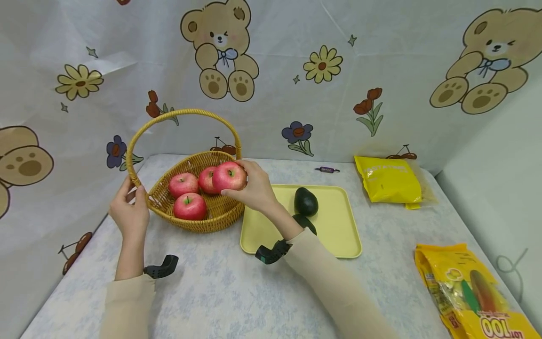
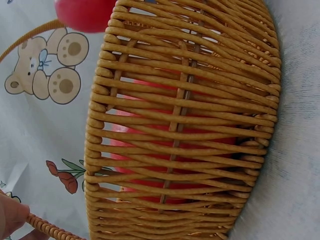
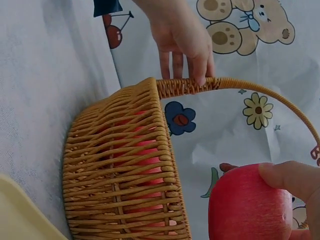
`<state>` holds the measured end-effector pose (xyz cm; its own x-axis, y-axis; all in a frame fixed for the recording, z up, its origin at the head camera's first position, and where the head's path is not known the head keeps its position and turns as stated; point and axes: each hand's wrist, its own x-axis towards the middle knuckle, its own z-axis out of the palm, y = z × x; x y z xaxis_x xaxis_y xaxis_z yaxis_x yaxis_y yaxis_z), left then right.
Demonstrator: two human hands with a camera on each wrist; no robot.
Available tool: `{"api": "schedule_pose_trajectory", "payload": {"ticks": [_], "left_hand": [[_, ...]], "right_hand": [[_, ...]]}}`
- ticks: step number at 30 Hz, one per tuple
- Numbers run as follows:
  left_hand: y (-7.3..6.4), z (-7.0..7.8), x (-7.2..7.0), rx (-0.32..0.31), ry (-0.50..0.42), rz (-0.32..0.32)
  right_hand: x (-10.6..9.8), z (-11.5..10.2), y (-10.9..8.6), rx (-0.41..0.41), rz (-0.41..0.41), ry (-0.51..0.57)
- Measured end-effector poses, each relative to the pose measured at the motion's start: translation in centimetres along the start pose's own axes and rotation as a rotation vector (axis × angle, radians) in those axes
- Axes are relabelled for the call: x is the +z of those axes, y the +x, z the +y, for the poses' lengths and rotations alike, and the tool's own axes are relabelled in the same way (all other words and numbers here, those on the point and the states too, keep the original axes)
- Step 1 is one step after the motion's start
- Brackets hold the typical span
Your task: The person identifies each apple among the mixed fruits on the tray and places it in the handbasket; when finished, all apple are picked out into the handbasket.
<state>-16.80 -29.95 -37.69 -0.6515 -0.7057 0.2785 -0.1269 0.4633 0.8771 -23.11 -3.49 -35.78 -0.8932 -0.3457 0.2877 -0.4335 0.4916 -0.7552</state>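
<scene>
A wicker basket (image 1: 213, 223) with a tall arched handle stands on the table. Three red apples lie inside, among them a front one (image 1: 190, 207) and a left one (image 1: 183, 184). My left hand (image 1: 132, 214) grips the foot of the handle at the basket's left, its fingers around the cane in the right wrist view. Over the basket's right side, my right hand (image 1: 257, 189) holds another red apple (image 1: 229, 175) between thumb and fingers. This held apple (image 3: 247, 205) is above the rim in the right wrist view. Woven strands partly hide the apples in the left wrist view.
Right of the basket is a yellow tray (image 1: 338, 226) bearing a dark green avocado (image 1: 306, 201) and another (image 1: 306, 222), partly behind my right forearm. A yellow packet (image 1: 389, 181) and a larger yellow bag (image 1: 474, 287) lie farther right. A small purple-wrapped item (image 1: 327, 169) lies behind the tray.
</scene>
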Motion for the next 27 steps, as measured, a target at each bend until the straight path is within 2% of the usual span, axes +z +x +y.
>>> {"api": "schedule_pose_trajectory", "payload": {"ticks": [8, 12, 21, 27], "left_hand": [[0.1, 0.0, 0.0, -0.007, -0.004, 0.007], [0.2, -0.1, 0.1, -0.002, -0.010, 0.005], [0.2, -0.1, -0.1, -0.005, -0.005, -0.005], [0.2, -0.2, -0.1, -0.015, -0.005, -0.010]], "right_hand": [[2.2, 0.0, 1.3, -0.022, -0.092, -0.138], [3.1, 0.4, 1.4, -0.005, -0.120, -0.204], [4.8, 0.6, 1.3, -0.004, -0.135, -0.423], [5.8, 0.9, 1.2, -0.015, -0.116, -0.557]]}}
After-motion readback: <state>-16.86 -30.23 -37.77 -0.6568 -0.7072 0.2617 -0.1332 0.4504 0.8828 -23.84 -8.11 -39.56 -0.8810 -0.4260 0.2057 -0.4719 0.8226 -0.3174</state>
